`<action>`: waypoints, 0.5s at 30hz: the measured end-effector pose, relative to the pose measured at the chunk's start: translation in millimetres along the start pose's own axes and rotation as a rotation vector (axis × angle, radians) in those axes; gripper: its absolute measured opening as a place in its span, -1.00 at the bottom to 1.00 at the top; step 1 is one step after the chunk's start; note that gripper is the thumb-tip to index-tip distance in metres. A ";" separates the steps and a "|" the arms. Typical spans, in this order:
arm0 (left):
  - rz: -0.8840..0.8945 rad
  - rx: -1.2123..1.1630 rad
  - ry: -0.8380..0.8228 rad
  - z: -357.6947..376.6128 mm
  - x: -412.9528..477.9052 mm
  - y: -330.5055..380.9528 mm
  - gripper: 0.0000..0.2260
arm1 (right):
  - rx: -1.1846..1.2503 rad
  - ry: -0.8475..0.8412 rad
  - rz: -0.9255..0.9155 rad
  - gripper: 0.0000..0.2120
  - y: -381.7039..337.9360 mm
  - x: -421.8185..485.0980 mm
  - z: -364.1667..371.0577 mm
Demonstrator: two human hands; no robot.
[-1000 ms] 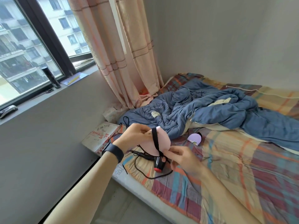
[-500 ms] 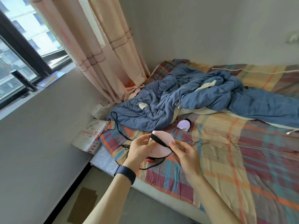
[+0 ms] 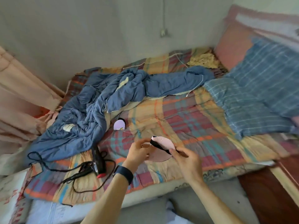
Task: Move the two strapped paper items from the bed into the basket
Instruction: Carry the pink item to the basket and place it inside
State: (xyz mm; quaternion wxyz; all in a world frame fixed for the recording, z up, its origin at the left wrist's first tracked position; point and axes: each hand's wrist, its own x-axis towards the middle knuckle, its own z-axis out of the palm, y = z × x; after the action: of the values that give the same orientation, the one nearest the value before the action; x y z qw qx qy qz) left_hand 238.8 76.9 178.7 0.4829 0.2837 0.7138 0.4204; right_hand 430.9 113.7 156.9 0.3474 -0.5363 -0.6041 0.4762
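Observation:
A pink paper item [image 3: 162, 148] with a black strap across it is held above the plaid bed sheet [image 3: 182, 120]. My left hand [image 3: 138, 151] grips its left edge. My right hand [image 3: 186, 160] pinches the strap's right end and the paper's lower right. A second paper item [image 3: 119, 124], lilac with a black strap behind it, lies on the bed at the edge of the blue quilt. No basket shows in this view.
A crumpled blue quilt [image 3: 100, 101] covers the bed's left and back. A black hair dryer [image 3: 98, 160] with a tangled cord lies near the front left edge. A blue checked blanket [image 3: 252, 101] and pillow sit right; curtains [image 3: 17, 97] hang left.
The view has swung right, away from the window toward the pillow end. Both hands carried the pink item right, off the hair dryer, which now lies uncovered to the left.

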 end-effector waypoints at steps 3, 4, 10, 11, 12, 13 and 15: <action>0.066 0.153 -0.152 60.1 2.9 5.4 -0.73 | -0.048 0.167 0.025 -0.96 22.0 -17.9 -53.3; 0.095 0.208 -0.197 81.4 2.3 7.5 -0.72 | -0.087 0.217 0.037 -0.94 29.0 -23.8 -71.1; 0.353 0.574 -0.456 218.6 -10.3 15.9 -0.79 | -0.312 0.484 0.152 -0.88 72.9 -57.2 -182.1; 0.376 0.636 -0.512 243.1 -13.5 17.3 -0.84 | -0.322 0.510 0.188 -0.87 79.1 -63.6 -201.2; 0.395 0.702 -0.566 267.8 -16.8 19.1 -0.86 | -0.323 0.541 0.227 -0.87 87.1 -69.5 -220.1; 0.428 0.784 -0.614 292.5 -20.0 21.1 -0.84 | -0.328 0.574 0.263 -0.88 96.5 -74.8 -239.4; 0.530 0.949 -0.681 341.3 -23.1 22.3 -0.75 | -0.370 0.617 0.328 -0.87 115.8 -82.9 -277.9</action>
State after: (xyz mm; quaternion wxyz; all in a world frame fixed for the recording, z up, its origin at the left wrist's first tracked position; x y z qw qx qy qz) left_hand 564.1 180.4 147.2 0.3841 0.7509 0.5348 0.0500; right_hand 741.4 85.7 139.4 0.3292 -0.7971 -0.4534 0.2249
